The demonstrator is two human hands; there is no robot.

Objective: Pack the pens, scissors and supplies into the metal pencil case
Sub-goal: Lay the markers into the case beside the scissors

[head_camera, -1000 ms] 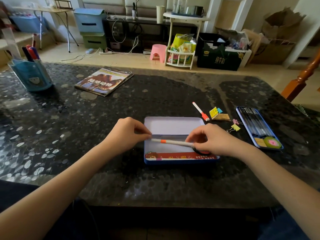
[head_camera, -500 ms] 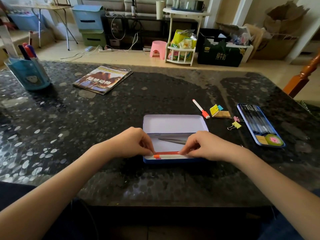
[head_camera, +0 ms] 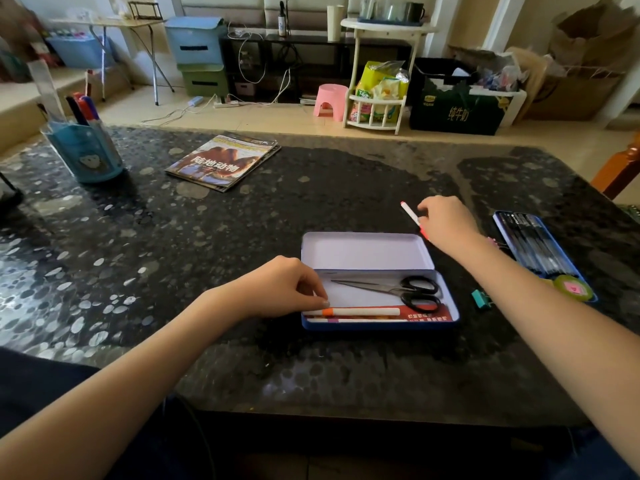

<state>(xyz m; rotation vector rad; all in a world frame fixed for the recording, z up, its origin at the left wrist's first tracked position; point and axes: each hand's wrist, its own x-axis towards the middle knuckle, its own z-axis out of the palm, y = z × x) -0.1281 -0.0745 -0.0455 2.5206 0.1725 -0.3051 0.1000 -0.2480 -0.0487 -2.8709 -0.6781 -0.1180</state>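
The open metal pencil case [head_camera: 367, 251] lies in front of me with its lid folded back. Inside it lie black-handled scissors [head_camera: 398, 289] and a white pen with an orange band [head_camera: 360, 311] along the near wall. My left hand [head_camera: 280, 289] rests at the case's left end, fingertips touching that pen's tip. Behind the case's right corner my right hand [head_camera: 445, 223] pinches a second white pen with a red cap [head_camera: 410, 214].
A teal binder clip [head_camera: 480, 299] lies right of the case. A second blue tin with dark pens [head_camera: 533, 247] and a tape roll sits at the far right. A magazine [head_camera: 223, 162] and a blue pen holder [head_camera: 85, 152] stand at the back left.
My right hand let go of the pen in the case and reached back right to the red-capped pen. The scissors are now uncovered. My left hand stayed at the case's left end.
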